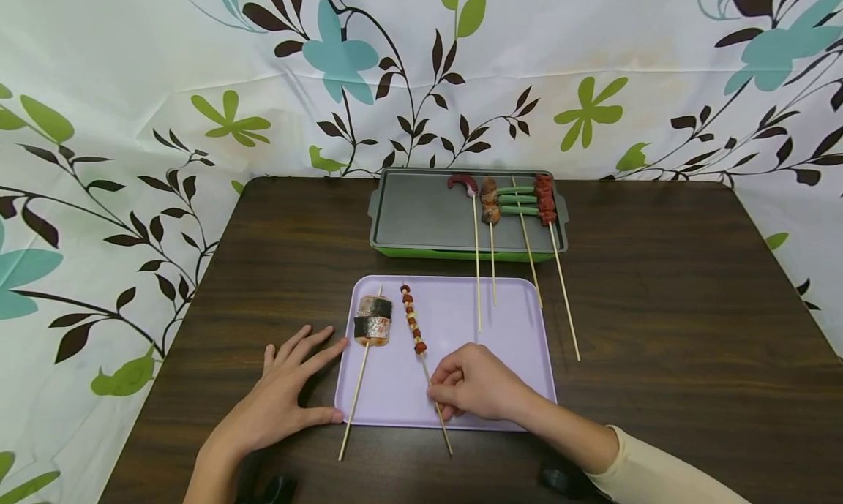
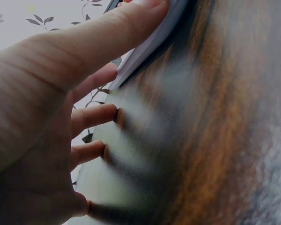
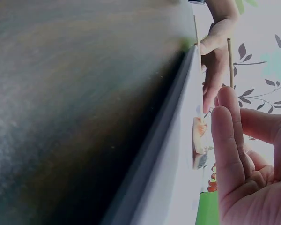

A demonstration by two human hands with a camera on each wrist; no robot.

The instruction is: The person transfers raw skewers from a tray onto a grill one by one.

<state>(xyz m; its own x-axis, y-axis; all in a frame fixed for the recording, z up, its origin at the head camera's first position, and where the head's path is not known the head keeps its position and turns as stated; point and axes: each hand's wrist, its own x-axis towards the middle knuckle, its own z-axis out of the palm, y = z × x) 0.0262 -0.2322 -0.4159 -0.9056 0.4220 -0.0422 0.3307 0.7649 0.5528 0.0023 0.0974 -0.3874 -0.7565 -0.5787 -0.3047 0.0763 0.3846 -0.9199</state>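
Note:
My right hand [image 1: 477,383] pinches the bare stick of a skewer of small red and yellow pieces [image 1: 413,321] over the lilac tray [image 1: 514,321]. In the right wrist view the stick [image 3: 230,61] stands out past the fingertips. My left hand [image 1: 283,394] lies with fingers spread at the tray's left side, thumb and index fingertip right at its rim. Left of the pinched skewer, a skewer with a grilled block wrapped in dark bands [image 1: 373,320] lies on the tray, its stick crossing the front rim.
Behind the tray stands a grey grill plate [image 1: 415,211] with a green base. On its right side lie a tentacle skewer [image 1: 464,183], a brown meat skewer [image 1: 489,200], a green vegetable skewer [image 1: 516,200] and a red meat skewer [image 1: 545,197], sticks pointing forward. Patterned cloth [image 1: 500,43] hangs behind.

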